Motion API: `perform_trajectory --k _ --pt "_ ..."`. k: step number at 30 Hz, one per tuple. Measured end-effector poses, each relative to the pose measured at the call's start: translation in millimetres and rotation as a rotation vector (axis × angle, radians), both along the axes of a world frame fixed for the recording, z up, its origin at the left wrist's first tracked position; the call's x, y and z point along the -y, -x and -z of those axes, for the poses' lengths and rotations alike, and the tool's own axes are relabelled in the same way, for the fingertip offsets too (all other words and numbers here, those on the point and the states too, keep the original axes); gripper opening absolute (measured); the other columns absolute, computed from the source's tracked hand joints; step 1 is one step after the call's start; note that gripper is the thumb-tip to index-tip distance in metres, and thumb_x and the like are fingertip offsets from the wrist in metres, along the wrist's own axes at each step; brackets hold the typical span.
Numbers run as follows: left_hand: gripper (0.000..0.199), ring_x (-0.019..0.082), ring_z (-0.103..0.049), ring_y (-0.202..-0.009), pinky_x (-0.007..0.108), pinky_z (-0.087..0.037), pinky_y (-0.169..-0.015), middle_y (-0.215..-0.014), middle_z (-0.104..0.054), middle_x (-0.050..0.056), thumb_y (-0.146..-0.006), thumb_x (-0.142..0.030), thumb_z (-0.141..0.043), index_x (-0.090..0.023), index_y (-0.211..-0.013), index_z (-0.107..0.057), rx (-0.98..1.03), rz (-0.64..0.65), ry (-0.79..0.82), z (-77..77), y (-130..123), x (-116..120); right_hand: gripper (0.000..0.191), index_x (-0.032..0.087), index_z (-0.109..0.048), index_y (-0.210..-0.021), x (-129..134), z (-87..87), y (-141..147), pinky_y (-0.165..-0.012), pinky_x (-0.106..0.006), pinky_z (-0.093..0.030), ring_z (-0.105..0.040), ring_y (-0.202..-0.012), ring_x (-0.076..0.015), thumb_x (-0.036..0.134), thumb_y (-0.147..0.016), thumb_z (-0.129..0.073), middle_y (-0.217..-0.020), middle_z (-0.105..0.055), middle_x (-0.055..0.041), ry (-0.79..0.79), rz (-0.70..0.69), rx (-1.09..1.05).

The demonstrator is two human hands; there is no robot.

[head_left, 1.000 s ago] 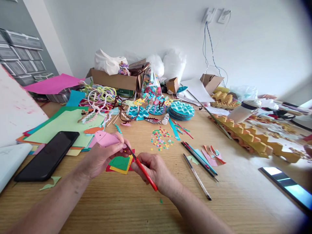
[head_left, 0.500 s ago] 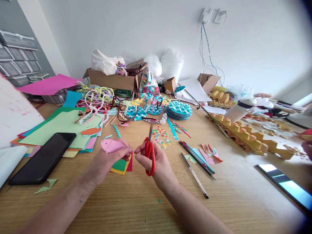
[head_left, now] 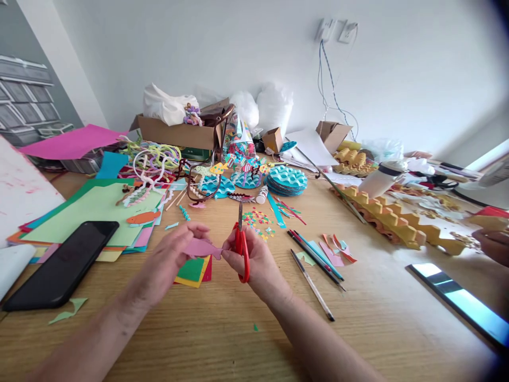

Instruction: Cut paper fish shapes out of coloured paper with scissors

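Note:
A pink paper fish (head_left: pixel 202 248) lies between my hands, its tail end pinched by the thumb and fingertips of my right hand (head_left: pixel 249 253). That same hand holds red-handled scissors (head_left: pixel 242 249), blades pointing up and away from me. My left hand (head_left: pixel 175 252) is at the fish's other end, its fingers curled around the paper and partly hiding it. Below the fish are small green, yellow and red paper pieces (head_left: pixel 193 270) on the wooden table (head_left: pixel 214 329). An orange paper fish (head_left: pixel 143 218) rests on the light green sheets (head_left: pixel 95 212) at the left.
A black phone (head_left: pixel 63 265) lies at the left. Pens (head_left: pixel 313 285) and paper scraps (head_left: pixel 338 250) are right of my hands, with confetti (head_left: pixel 258 220) beyond. Yellow egg cartons (head_left: pixel 389 217) stand further right, near another person's hand (head_left: pixel 493 241) and a second phone (head_left: pixel 457 302).
The pink fish has turned over and moved down and right, its tail now between my right fingertips. My left fingers have loosened their pinch and spread along it. The view has shifted slightly.

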State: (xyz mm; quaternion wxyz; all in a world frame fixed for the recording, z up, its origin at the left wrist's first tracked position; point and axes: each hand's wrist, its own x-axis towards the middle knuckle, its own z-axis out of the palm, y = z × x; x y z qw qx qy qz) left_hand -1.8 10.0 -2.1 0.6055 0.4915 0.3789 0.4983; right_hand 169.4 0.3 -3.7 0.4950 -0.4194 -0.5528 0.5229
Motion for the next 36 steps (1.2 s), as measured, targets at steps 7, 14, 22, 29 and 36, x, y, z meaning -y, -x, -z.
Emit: perform_trajectory --k 7,14,22,29,36 --pt "0.019 0.023 -0.063 -0.086 0.028 -0.049 -0.075 -0.089 -0.071 0.005 -0.071 -0.032 -0.069 -0.024 -0.089 -0.074 -0.575 0.171 -0.251 -16.1 13.8 -7.0 0.013 0.019 -0.046 -0.071 0.4 -1.4 -8.5 -0.052 -0.022 -0.032 -0.043 -0.056 -0.011 0.016 -0.072 -0.058 -0.062 -0.049 0.0034 -0.222 -0.088 0.501" --pt "0.012 0.018 -0.06 -0.062 0.023 -0.045 -0.059 -0.062 -0.067 0.002 -0.071 -0.024 -0.064 -0.022 -0.062 -0.072 -0.687 0.253 -0.374 -6.6 -0.4 -4.1 0.014 0.02 -0.046 -0.073 3.2 -3.1 -6.8 -0.051 -0.022 -0.03 -0.04 -0.055 -0.0107 0.017 -0.073 -0.06 -0.063 -0.047 0.0034 -0.283 -0.099 0.578" --pt "0.019 0.01 -0.039 -0.046 0.02 -0.029 -0.043 -0.049 -0.049 -0.005 -0.07 -0.034 -0.064 -0.019 -0.059 -0.064 -0.449 0.216 -0.07 -9.1 -7.7 2.5 0.017 0.019 -0.046 -0.074 0.0 -5.1 -3.6 -0.056 -0.023 -0.037 -0.047 -0.059 -0.0114 0.02 -0.065 -0.06 -0.068 -0.054 0.0025 -0.029 -0.088 0.101" --pt "0.027 0.007 -0.031 -0.04 0.018 -0.023 -0.039 -0.046 -0.043 -0.008 -0.064 -0.042 -0.07 -0.019 -0.061 -0.058 -0.314 0.096 0.042 -7.9 -11.0 2.2 0.029 0.019 -0.047 -0.074 2.1 -6.2 -1.6 -0.053 -0.022 -0.034 -0.044 -0.058 -0.0101 0.032 -0.065 -0.071 -0.069 -0.052 0.0033 0.045 -0.103 -0.01" --pt "0.024 0.011 -0.042 -0.051 0.02 -0.032 -0.047 -0.054 -0.05 -0.004 -0.063 -0.038 -0.07 -0.018 -0.059 -0.057 -0.315 0.099 0.028 -3.7 -13.3 2.9 0.035 0.019 -0.046 -0.071 2.9 5.0 7.7 -0.052 -0.02 -0.034 -0.043 -0.057 -0.0094 0.034 -0.061 -0.076 -0.065 -0.05 0.005 0.082 -0.094 0.0"
